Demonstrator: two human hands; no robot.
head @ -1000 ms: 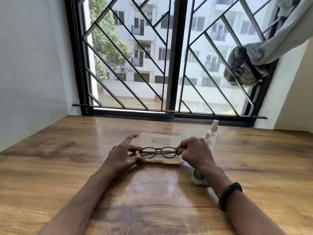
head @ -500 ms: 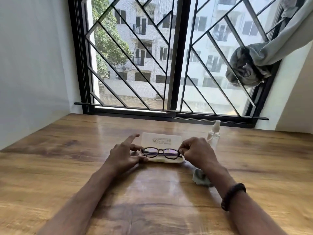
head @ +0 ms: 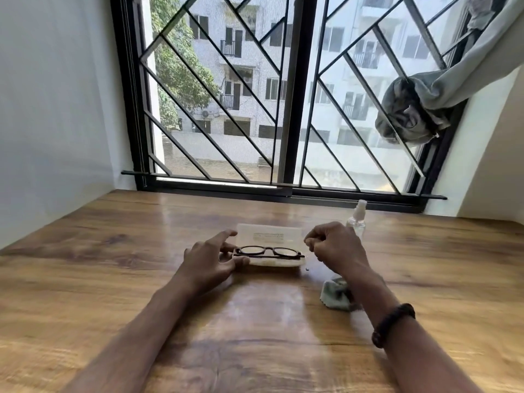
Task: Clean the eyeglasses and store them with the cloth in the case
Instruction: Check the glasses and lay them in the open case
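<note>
A dark beaded bracelet (head: 392, 324) sits on the right wrist, and the right forearm crosses part of a crumpled grey-green cloth (head: 334, 295) lying on the wooden tabletop (head: 113, 279). Past it, the left hand (head: 208, 260) lies with its fingers (head: 226, 236) straight and spread. Its thumb rests at the near left corner of the case (head: 269, 236) and its middle fingers touch that end, gripping nothing. The right hand (head: 336, 249) hovers just beside the right end of the case with its fingers curled in, thumb against forefinger, and nothing visible between them. The eyeglasses (head: 269, 251), dark-framed, lie flat in the open pale case, lenses facing the person, with the lid laid back behind them. A small clear spray bottle (head: 356, 219) stands upright just beyond the right hand. Behind everything is a barred window (head: 283, 109), with a bunched grey curtain (head: 411, 114) at its right side.
</note>
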